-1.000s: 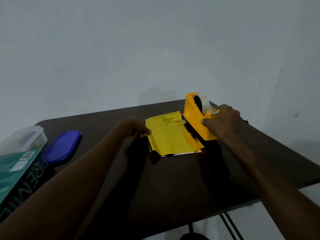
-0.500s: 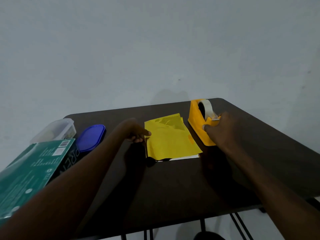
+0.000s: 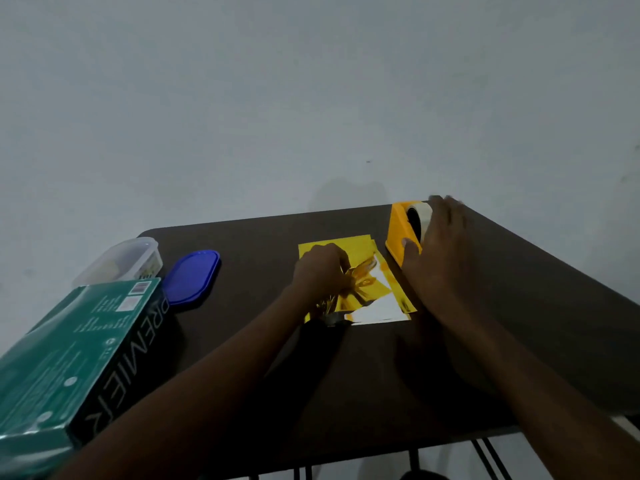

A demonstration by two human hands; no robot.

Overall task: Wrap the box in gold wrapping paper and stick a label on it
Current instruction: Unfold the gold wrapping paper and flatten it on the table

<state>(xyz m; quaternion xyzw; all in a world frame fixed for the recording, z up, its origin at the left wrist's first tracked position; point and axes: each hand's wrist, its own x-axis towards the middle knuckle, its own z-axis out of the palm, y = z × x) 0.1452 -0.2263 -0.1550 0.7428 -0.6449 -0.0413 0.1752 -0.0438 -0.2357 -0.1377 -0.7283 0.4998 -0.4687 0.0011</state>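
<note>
Shiny gold wrapping paper (image 3: 367, 289) lies on the dark table (image 3: 381, 375), partly lifted and crumpled, its white underside showing near the front. My left hand (image 3: 320, 271) is closed on the paper's left part. Just right of the paper stands an orange tape dispenser (image 3: 401, 233) holding a roll of tape. My right hand (image 3: 440, 251) grips that dispenser from the right, thumb on its near side. A green and black box (image 3: 72, 351) marked PREMIER lies at the table's left front.
A clear plastic tub (image 3: 121, 261) stands at the far left, its blue lid (image 3: 190, 275) lying beside it. The table's back edge meets a plain grey wall. Black table legs show below the front edge.
My left hand moved from the paper's left edge onto the sheet and gathered it up, crumpling it. My right hand pushed the dispenser farther back and to the right. The view shifted left.
</note>
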